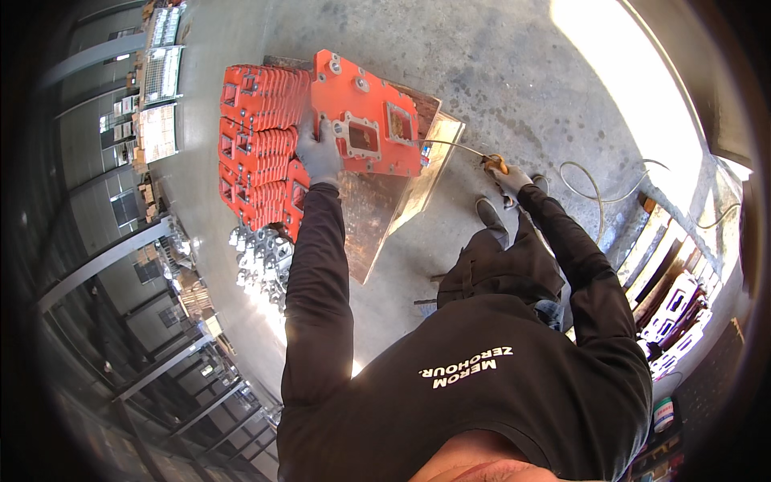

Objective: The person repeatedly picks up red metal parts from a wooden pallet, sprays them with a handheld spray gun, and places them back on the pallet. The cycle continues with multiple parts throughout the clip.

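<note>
An orange-painted cast metal cover plate (388, 90) stands tilted on a wooden board (373, 199), with two framed rectangular openings and bare metal bosses on its face. My left hand (319, 153), in a grey glove, grips the plate's left edge. Gloved too, my right hand (513, 179) holds an air blow gun (495, 161) with an orange handle. Its long thin nozzle tube reaches left to the plate, and the tip is beside the right-hand opening. Close-packed rows of similar orange castings (259, 144) stand left of my left hand.
A thin air hose (596, 199) loops over the concrete floor (482, 72) at right. Bare metal parts (259, 259) lie below the orange rows. On the right is a wooden pallet (653, 253) near more castings (674, 313). Loaded racks (159, 78) line the far left.
</note>
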Motion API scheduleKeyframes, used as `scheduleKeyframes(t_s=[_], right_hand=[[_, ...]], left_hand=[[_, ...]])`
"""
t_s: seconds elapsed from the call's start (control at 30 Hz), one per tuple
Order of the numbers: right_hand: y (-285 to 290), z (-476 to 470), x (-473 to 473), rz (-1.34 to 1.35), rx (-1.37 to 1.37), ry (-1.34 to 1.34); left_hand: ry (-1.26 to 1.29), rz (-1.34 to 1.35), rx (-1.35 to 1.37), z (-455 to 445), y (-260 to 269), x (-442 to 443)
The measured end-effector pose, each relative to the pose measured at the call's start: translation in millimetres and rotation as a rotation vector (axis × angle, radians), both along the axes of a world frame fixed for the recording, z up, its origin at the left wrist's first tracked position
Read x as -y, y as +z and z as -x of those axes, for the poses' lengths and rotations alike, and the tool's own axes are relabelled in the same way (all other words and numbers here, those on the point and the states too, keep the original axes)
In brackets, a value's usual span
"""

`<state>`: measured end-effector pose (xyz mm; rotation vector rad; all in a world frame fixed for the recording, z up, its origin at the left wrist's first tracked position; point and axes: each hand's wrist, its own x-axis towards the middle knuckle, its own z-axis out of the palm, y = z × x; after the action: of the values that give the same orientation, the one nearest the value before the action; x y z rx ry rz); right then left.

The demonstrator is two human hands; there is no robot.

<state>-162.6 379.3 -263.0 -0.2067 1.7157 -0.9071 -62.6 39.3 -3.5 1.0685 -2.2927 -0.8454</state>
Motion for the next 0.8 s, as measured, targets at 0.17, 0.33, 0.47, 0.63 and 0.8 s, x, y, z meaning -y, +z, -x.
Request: scheduleKeyframes(t_s=[0.17,0.33,0.47,0.63,0.8], right_hand=[[-12,4,2,0.021,0.068,-0.050],[-15,9,-14,-0.002,0.018,-0.077],[-11,-1,-7,-0.052,-0.009,-0.013],[-11,0,10,-0.038,0.044,-0.003],[-10,30,-3,-0.033,-0.043,-0.131]], left_hand=[[-0.047,0.040,0.010,-5,-3,5],[-0.032,-0.005,-0.014,-3,-1,2],[0.016,-0.011,0.003,-1,-1,-1],[-0.003,-0.018,0.042,-3,-2,4],[-0.040,-0.004,-0.025,-5,-4,7]])
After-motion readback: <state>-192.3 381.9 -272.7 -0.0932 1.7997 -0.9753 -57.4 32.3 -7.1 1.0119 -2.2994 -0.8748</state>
